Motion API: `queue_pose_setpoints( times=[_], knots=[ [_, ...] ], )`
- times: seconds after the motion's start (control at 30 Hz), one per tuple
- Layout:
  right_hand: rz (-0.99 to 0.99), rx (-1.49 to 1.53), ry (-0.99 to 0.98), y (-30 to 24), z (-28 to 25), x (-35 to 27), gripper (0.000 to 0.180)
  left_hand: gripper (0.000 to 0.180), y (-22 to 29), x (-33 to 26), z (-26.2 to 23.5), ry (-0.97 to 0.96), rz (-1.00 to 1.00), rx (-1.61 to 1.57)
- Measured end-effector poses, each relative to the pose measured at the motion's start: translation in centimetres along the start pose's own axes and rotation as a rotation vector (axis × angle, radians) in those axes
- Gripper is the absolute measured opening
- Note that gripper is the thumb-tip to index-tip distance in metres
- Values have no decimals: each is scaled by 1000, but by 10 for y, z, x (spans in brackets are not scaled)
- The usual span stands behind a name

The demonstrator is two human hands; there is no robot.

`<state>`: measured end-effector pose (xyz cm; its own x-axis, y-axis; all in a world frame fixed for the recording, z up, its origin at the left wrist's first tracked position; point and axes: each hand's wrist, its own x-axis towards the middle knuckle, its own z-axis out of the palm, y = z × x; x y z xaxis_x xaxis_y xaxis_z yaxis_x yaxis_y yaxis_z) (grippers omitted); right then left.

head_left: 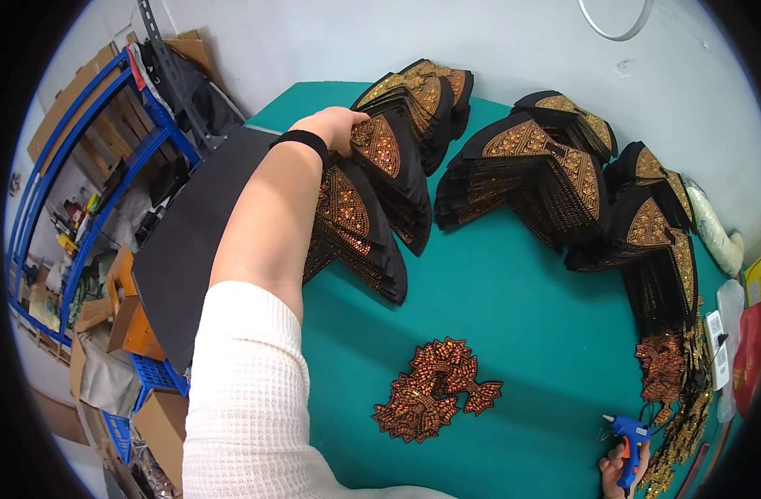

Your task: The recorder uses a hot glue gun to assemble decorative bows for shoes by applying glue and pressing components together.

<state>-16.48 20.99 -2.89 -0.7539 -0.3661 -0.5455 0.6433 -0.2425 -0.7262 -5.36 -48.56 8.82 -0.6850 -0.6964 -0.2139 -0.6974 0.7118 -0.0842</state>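
My left hand (337,127) reaches to the far side of the table, its fingers bent over the top edge of a stack of black, fan-shaped fabric pieces (382,148) with gold and orange beading. The fingertips are partly hidden, but they seem closed on the edge of a piece. At the lower right, my right hand (617,467) is wrapped round a blue glue gun (628,437) with its nozzle pointing up and left. Between the hands, several orange-gold beaded appliques (426,395) with black scalloped edges lie overlapping on the green table.
More black beaded stacks (530,170) stand along the table's far and right sides. Loose gold trims (684,416) and a white power strip (716,349) line the right edge. Black sheet material (202,224) covers the left side; blue shelving (81,191) and cardboard boxes (160,428) stand beyond it.
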Motion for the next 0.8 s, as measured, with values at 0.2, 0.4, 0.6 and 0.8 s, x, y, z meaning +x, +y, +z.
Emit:
queue_pose_setpoints(
  times=[0.2, 0.4, 0.6, 0.8],
  knots=[
    [27, 260, -137, 14, -59, 23, 52, 90, 4, -6, -2, 48, -18, -4],
    [3, 193, -108, 12, -12, 8, 46, 91, -15, -35, -19, 194, 59, 89],
    [-14, 122, -162, 10, -15, 7, 47, 61, -3, -129, -47, 446, 341, -156],
    [-33, 143, -223, 9, -14, 6, 41, 52, 43, -257, -40, 441, 550, -283]
  ],
)
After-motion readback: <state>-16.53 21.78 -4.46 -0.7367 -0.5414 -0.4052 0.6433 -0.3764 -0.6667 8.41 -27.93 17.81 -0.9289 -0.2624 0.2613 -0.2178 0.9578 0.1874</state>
